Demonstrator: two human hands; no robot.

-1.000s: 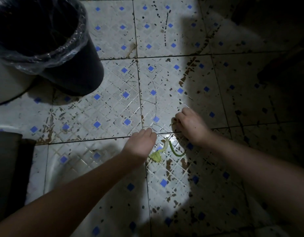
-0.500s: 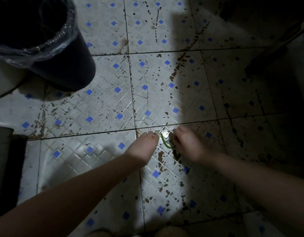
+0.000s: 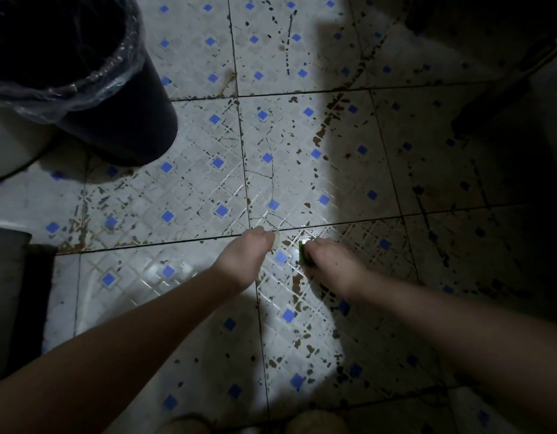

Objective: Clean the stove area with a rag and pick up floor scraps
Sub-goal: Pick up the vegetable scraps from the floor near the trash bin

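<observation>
Both hands are down at the worn tiled floor (image 3: pixel 208 189), white with blue diamonds. My left hand (image 3: pixel 242 261) is closed, with a pale whitish scrap (image 3: pixel 276 239) sticking out at its fingertips. A hand's width to the right, my right hand (image 3: pixel 332 264) is closed on a green vegetable scrap (image 3: pixel 302 253), of which only a short piece shows at the fingers. No rag or stove is in view.
A black bin (image 3: pixel 114 114) lined with a clear plastic bag stands at the upper left, open at the top. A dark object (image 3: pixel 17 292) sits at the left edge. The right side of the floor lies in deep shadow with a dim shape (image 3: pixel 496 98).
The green and pale scraps that lay on the tiles between my hands are now off the floor, one in each closed hand. The camera has tilted slightly.
</observation>
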